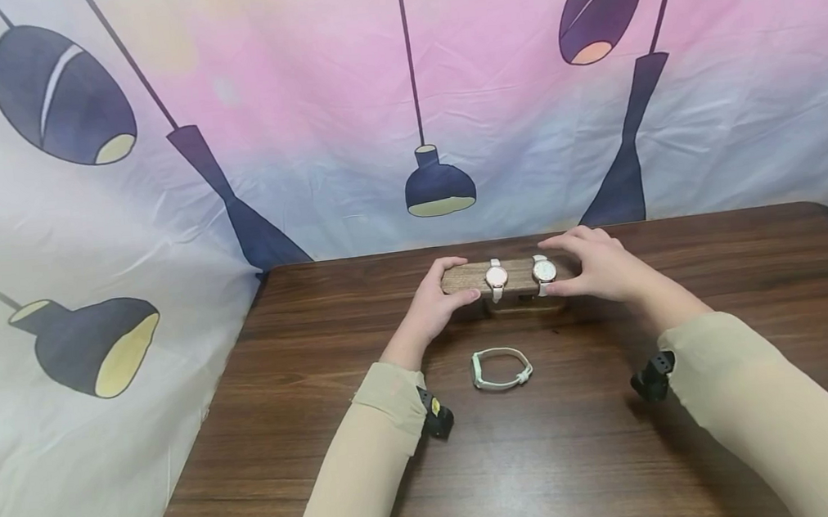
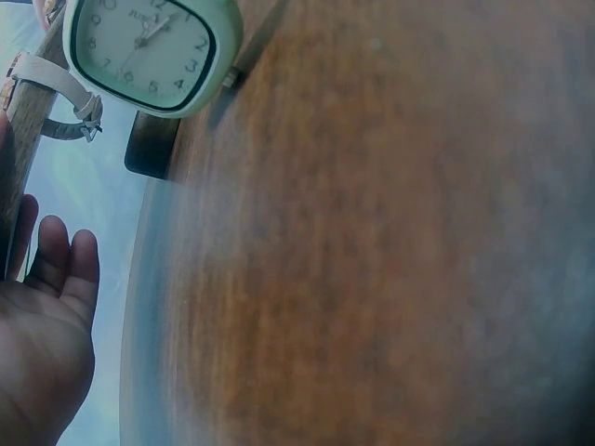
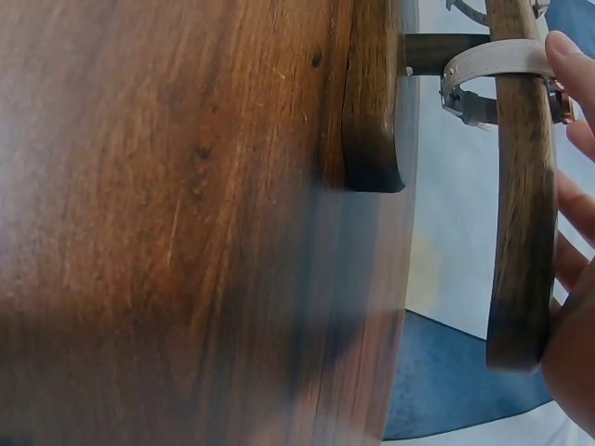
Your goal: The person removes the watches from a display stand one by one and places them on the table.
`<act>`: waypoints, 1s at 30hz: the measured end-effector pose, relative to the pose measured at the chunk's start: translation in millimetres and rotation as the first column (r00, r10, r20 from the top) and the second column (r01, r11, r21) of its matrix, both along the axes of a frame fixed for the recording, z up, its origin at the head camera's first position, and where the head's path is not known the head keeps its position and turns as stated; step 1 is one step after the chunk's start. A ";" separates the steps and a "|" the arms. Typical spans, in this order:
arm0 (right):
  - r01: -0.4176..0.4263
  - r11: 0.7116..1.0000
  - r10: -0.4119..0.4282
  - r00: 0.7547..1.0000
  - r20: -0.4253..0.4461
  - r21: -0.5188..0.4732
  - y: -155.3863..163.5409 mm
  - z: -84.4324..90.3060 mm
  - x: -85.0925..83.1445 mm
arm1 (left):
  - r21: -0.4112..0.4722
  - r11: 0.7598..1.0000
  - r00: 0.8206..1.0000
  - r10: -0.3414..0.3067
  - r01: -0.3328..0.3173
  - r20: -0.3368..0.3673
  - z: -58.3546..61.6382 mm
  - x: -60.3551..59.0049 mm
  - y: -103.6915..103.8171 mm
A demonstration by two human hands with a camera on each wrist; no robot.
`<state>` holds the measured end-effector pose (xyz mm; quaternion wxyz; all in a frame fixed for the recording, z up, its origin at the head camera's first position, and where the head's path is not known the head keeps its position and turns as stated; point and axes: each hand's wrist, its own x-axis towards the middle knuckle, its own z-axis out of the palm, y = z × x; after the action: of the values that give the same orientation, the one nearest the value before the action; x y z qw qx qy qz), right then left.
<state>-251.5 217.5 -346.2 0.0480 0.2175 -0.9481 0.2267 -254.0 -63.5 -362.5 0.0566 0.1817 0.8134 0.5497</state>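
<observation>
A wooden watch stand [image 1: 466, 279] with a raised bar stands near the table's far edge. Two wristwatches with pale straps circle the bar, a pinkish-dial watch [image 1: 496, 277] in the middle and a white-dial watch [image 1: 544, 270] to its right. My left hand [image 1: 431, 302] grips the bar's left end, thumb in front and fingers behind. At the right end, my right hand [image 1: 599, 267] pinches the white-dial watch, its thumb on the light strap [image 3: 493, 60]. A mint-green watch [image 1: 477, 370] with a squarish numbered dial lies on its side, strap closed, nearer me.
The stand's lower base [image 3: 372, 111] rests on the dark wooden table [image 1: 551, 476]. Behind the table hangs a cloth [image 1: 346, 158] printed with lamps. A small black camera [image 1: 437, 414] sits at the left cuff, and another black camera [image 1: 652, 377] at the right cuff.
</observation>
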 end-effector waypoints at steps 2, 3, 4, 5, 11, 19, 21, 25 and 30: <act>0.004 1.000 -0.004 1.000 0.000 0.004 -0.9 -0.5 -0.7 | -0.004 1.000 1.000 0.001 -0.001 -0.002 -0.3 0.0 0.1; 0.006 1.000 -0.006 1.000 -0.004 0.007 -1.4 -0.8 -1.0 | -0.006 1.000 1.000 0.003 -0.003 -0.004 -0.4 0.0 0.0; 0.006 1.000 -0.006 1.000 -0.012 0.008 -1.9 -0.9 -1.1 | -0.007 1.000 1.000 0.005 -0.005 -0.004 -0.6 -0.1 0.1; 0.006 1.000 -0.005 1.000 -0.019 0.011 -2.3 -1.0 -1.3 | -0.008 1.000 1.000 0.008 -0.009 -0.006 -1.1 -0.3 0.1; 0.000 0.999 0.001 1.000 -0.030 0.032 -4.4 -1.9 -1.7 | 0.011 1.000 1.000 0.014 -0.014 0.002 -27.5 -21.6 -0.9; -0.015 0.999 0.015 1.000 -0.002 0.038 -4.9 -2.2 -1.9 | 0.027 0.999 0.999 0.034 -0.033 -0.033 -36.2 -25.1 0.2; -0.012 0.999 0.013 1.000 -0.004 0.038 -5.1 -2.3 -1.8 | 0.030 0.999 0.999 0.035 -0.034 -0.039 -36.2 -25.0 0.5; -0.001 0.999 0.001 1.000 -0.011 0.051 -6.6 -3.5 -1.0 | 0.031 0.999 0.999 0.032 -0.031 -0.044 -36.5 -25.5 0.8; 0.016 0.998 -0.015 1.000 -0.016 0.062 -8.3 -5.3 0.4 | 0.029 0.999 0.999 0.035 -0.034 -0.040 -37.5 -25.8 0.9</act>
<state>-251.1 209.2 -351.5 0.0504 0.2133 -0.9560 0.1950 -279.8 -62.6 -400.0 0.0282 0.1796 0.8095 0.5582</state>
